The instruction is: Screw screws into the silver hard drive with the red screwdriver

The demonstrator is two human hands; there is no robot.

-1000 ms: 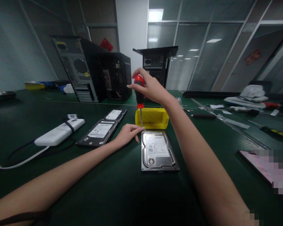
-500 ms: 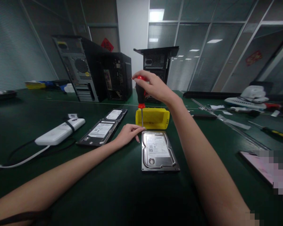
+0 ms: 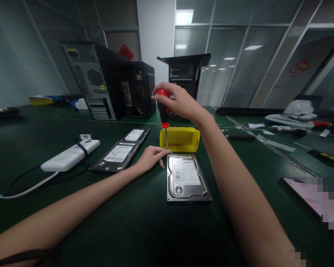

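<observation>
A silver hard drive (image 3: pixel 186 193) with a white label lies flat before me. My right hand (image 3: pixel 180 101) is closed around the red and black handle of a screwdriver (image 3: pixel 164 111), which stands nearly upright, its top leaning a little left. The shaft runs down to the drive's far left corner. There, the fingertips of my left hand (image 3: pixel 150 158) come together beside the screwdriver tip; whatever they pinch is hidden or too small to make out. Just behind the drive stands a yellow plastic bin (image 3: pixel 180 149).
Two more hard drives (image 3: pixel 118 153) lie left, near a white power strip (image 3: pixel 69 155) with cords. Computer cases (image 3: pixel 111 78) stand at the back. Rightward are a yellow-black screwdriver (image 3: pixel 327 156), a long clear strip (image 3: pixel 289 159) and a pink-screened phone (image 3: pixel 300 193).
The screwdriver's handle has tipped slightly left, and my right hand has shifted left with it. My left hand and the hard drive stay where they were.
</observation>
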